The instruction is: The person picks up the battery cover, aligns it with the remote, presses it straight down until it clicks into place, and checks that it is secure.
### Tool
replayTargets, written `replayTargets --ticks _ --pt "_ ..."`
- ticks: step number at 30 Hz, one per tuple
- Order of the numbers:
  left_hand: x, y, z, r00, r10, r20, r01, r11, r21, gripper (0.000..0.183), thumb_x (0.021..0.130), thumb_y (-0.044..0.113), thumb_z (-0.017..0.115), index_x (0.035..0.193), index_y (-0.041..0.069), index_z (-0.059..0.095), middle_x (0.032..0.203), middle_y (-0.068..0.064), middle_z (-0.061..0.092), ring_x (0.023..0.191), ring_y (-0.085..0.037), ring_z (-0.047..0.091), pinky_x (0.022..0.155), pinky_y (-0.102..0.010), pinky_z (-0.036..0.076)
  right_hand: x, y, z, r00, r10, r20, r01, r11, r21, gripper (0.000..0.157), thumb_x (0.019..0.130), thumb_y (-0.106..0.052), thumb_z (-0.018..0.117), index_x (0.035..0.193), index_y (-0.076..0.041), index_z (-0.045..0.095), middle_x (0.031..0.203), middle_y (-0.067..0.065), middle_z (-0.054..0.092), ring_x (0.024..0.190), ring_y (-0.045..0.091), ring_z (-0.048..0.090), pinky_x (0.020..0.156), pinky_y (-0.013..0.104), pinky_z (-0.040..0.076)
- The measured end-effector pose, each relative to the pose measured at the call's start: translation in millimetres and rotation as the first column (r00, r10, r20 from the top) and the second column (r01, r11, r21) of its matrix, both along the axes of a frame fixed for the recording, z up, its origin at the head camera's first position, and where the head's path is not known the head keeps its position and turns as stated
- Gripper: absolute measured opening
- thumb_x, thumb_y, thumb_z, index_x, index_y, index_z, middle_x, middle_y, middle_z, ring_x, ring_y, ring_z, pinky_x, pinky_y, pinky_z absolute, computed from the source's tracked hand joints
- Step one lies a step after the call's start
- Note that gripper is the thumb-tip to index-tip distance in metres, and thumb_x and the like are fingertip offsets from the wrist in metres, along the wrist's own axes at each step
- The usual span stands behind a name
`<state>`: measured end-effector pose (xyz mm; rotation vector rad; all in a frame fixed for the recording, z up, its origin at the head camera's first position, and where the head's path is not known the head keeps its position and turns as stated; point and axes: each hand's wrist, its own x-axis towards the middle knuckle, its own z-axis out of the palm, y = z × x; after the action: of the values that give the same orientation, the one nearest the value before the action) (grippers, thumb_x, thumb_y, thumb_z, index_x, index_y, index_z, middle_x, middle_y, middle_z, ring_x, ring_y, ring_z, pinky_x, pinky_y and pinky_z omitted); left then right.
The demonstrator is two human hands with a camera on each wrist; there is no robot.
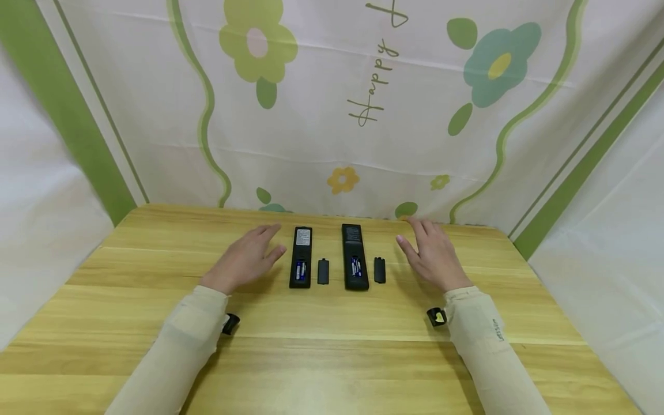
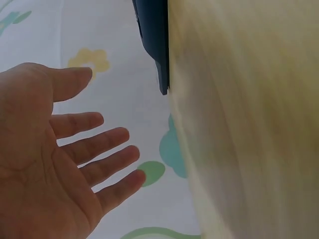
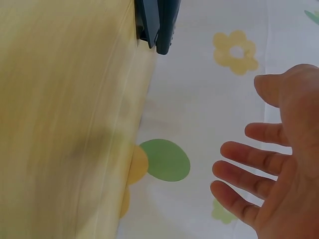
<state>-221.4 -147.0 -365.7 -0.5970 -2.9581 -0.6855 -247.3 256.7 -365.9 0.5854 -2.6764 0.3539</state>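
Two black remote controls lie back side up on the table, their battery bays uncovered. The left remote [image 1: 302,253] has a white label and blue batteries [image 1: 301,270] inside; the right remote [image 1: 354,248] also holds blue batteries [image 1: 356,267]. Right of each remote lies a small black cover, the left cover [image 1: 323,271] and the right cover [image 1: 380,270]. My left hand [image 1: 246,258], fingers extended, hovers left of the left remote and holds nothing. On the other side, my right hand [image 1: 434,253] is spread beside the right cover, also holding nothing.
The wooden table [image 1: 311,369] reaches back to a white curtain [image 1: 311,132] printed with flowers and leaves. More curtain hangs along the left and right sides. A black wrist device [image 1: 437,316] sits below my right wrist, and a similar device [image 1: 230,324] below my left.
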Motion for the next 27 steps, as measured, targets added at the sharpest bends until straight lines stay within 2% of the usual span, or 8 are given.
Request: replayTargets --ticks 6,9,14,20,27 --pt "1.4 6.3 0.3 0.996 -0.056 0.064 0.054 0.998 0.022 0.065 0.107 0.039 0.052 0.157 0.002 0.035 0.155 -0.025 0.039 0.141 -0.045 0.039 0.112 -0.061 0.035 0.9 -2.0 1.8 0.999 -0.001 0.033 0.001 1.0 0.009 0.055 0.107 -0.039 0.051 0.146 -0.001 0.048 0.136 0.025 0.054 0.129 0.044 0.048 0.107 0.06 0.037" --pt "1.2 10.8 -0.7 0.989 -0.092 0.12 0.091 0.996 0.014 0.067 0.106 0.042 0.054 0.157 0.003 0.035 0.156 -0.025 0.038 0.142 -0.044 0.038 0.113 -0.06 0.034 1.4 -2.6 1.8 0.998 -0.002 0.055 0.002 1.0 0.011 0.054 0.107 -0.039 0.052 0.144 0.0 0.05 0.136 0.025 0.054 0.129 0.044 0.048 0.107 0.061 0.037" --pt "0.5 17.4 -2.1 0.975 -0.113 0.192 0.117 0.993 -0.008 0.073 0.102 0.047 0.058 0.158 0.004 0.035 0.158 -0.023 0.036 0.144 -0.042 0.036 0.114 -0.059 0.033 2.0 -3.5 1.5 0.998 -0.001 0.07 0.0 1.0 0.021 0.053 0.107 -0.037 0.053 0.144 0.0 0.051 0.136 0.025 0.054 0.128 0.044 0.048 0.106 0.062 0.037" --pt "0.3 19.7 -2.5 0.965 -0.129 0.23 0.14 0.99 -0.031 0.079 0.098 0.048 0.066 0.157 0.005 0.037 0.157 -0.023 0.037 0.143 -0.042 0.038 0.113 -0.059 0.035 2.1 -5.2 1.7 0.998 0.012 0.063 -0.013 1.0 0.024 0.053 0.105 -0.037 0.056 0.143 -0.001 0.052 0.133 0.023 0.056 0.126 0.043 0.05 0.106 0.063 0.038" --pt "0.8 16.9 -3.7 0.962 -0.123 0.244 0.142 0.988 -0.061 0.082 0.095 0.048 0.069 0.157 0.005 0.037 0.156 -0.023 0.038 0.142 -0.043 0.038 0.113 -0.059 0.034 1.9 -6.4 2.1 0.997 0.02 0.068 -0.022 0.999 0.029 0.052 0.105 -0.037 0.057 0.143 -0.002 0.052 0.134 0.024 0.056 0.126 0.043 0.051 0.105 0.063 0.039"
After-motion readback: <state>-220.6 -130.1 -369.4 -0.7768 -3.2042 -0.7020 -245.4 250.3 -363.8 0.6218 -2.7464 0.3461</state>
